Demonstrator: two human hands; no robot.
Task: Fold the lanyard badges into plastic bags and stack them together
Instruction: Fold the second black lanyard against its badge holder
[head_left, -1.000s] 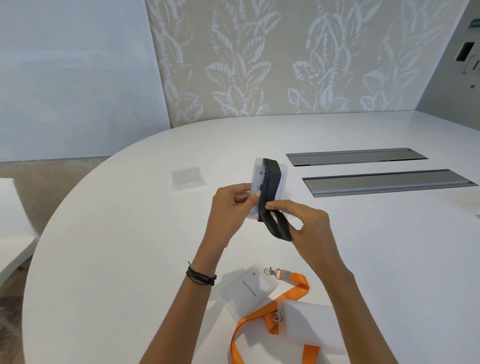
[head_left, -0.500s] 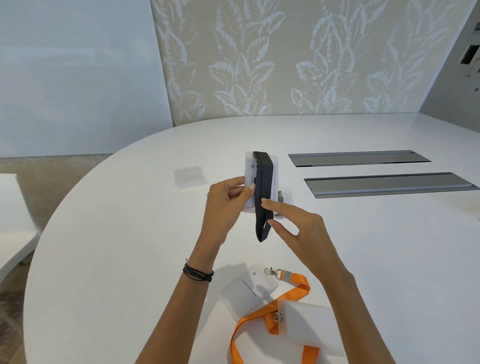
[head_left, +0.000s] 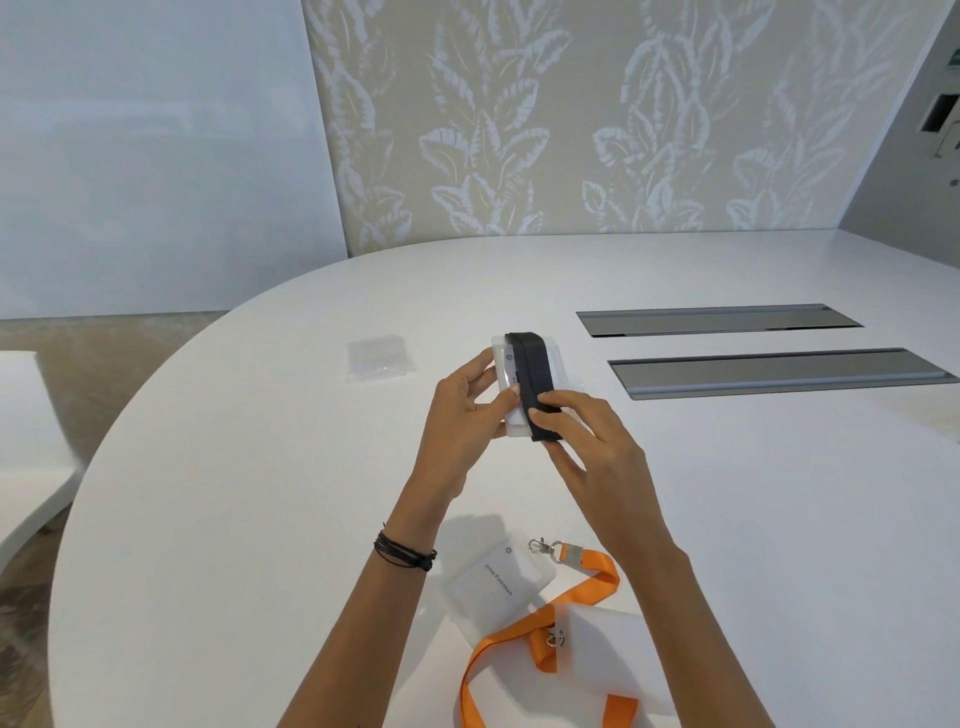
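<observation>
While the left hand (head_left: 457, 415) clamped thumb and fingers on one edge of the badge (head_left: 501, 364), the right hand (head_left: 597, 452) pinched the black lanyard (head_left: 535, 371) wrapped lengthwise around that badge, just beside the left thumb, above the table (head_left: 260, 493).

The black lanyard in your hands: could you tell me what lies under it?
A white badge holder shows on both sides of the black lanyard. The left hand grips its edge; the right hand pinches the lanyard. The holder's middle is covered.
</observation>
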